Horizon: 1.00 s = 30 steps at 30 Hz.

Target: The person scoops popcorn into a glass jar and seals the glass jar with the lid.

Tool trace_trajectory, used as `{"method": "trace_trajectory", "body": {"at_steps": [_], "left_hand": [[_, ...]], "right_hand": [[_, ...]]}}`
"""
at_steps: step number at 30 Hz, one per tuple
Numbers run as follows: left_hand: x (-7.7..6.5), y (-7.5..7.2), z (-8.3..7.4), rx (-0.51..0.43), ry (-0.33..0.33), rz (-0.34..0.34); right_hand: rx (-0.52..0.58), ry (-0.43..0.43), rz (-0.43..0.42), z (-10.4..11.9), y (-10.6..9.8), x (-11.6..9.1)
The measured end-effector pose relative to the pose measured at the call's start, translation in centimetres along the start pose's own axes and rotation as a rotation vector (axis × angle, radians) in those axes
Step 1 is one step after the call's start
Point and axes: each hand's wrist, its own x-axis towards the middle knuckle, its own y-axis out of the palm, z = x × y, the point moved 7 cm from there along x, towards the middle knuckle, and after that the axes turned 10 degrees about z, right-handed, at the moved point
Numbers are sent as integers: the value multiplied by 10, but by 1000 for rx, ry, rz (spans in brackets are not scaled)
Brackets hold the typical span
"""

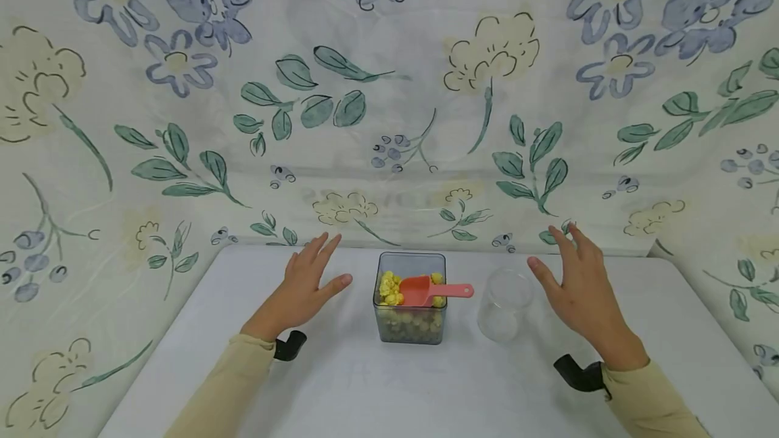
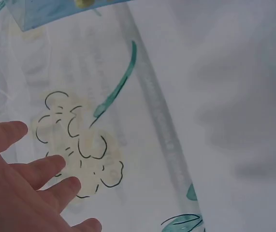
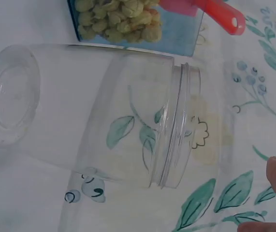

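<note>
A bluish clear square container (image 1: 410, 326) stands at the middle of the table, part filled with yellow popcorn (image 1: 390, 287). On the popcorn lies a pink-red scoop (image 1: 417, 291), its handle sticking out over the right rim. To the right stands a clear round jar (image 1: 504, 309) with an open threaded mouth; nothing shows inside it in the right wrist view. My left hand (image 1: 308, 287) hovers left of the container, fingers spread and touching nothing. My right hand (image 1: 578, 289) is held in the air right of the jar, fingers spread and apart from it.
The table (image 1: 341, 391) is covered in white. Behind it hangs a white cloth (image 1: 414, 208) printed with flowers and leaves, which also runs down both sides. A black wrist mount (image 1: 290, 345) sits on the left wrist, another black mount (image 1: 578, 373) on the right.
</note>
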Motion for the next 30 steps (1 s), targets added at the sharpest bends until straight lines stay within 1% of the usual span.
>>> {"method": "trace_trajectory", "body": {"at_steps": [4,10,15,22,26,30], "left_hand": [[-2,5,-1,-5,11,5],[-2,15,-3,1,46,14],[-3,22,-5,-32,74,17],[-1,34,-4,-69,96,11],[-2,39,-6,-115,117,7],[-2,45,-9,-152,128,23]], "right_hand": [[10,-8,-6,5,0,-2],[23,-25,-16,14,2,-5],[33,-41,-21,21,5,-7],[30,-72,-40,34,6,-10],[34,-93,-46,41,8,-12],[41,-108,-46,49,10,-13]]}}
